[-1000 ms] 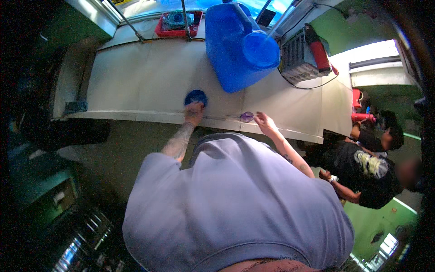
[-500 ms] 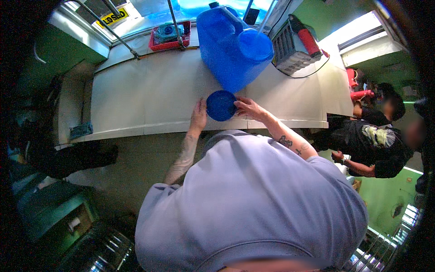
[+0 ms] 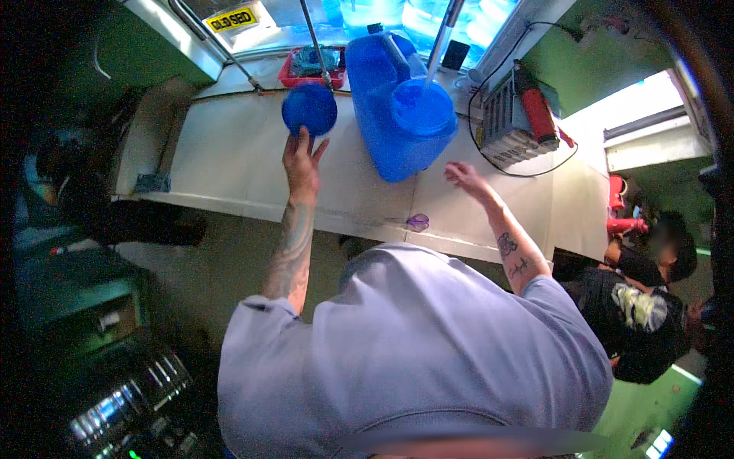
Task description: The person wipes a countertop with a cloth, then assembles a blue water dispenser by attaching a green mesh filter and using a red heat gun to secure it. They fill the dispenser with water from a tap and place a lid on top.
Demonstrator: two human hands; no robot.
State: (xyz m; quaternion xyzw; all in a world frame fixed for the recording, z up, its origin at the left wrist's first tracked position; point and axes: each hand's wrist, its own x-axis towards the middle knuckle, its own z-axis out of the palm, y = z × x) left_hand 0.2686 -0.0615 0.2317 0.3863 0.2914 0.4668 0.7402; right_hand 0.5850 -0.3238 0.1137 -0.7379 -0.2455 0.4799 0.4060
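At eleven o'clock over the pale bench (image 3: 229,153), the left hand (image 3: 303,165) meets a round blue disc (image 3: 310,107).
Its fingertips touch the disc's near edge, the thumb spread away; whether they grip it, I cannot tell. At two o'clock the right hand (image 3: 469,179) hovers near the blue jug (image 3: 375,115), its blurred fingers loosely apart. Purple-handled scissors (image 3: 417,222) lie on the bench, at six o'clock from the jug.

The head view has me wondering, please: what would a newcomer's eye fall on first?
A big blue jug probably draws the eye first, upper middle on the pale counter. Next comes the round blue disc at the fingertips of the left hand, left of the jug. Purple-handled scissors lie near the counter's front edge.
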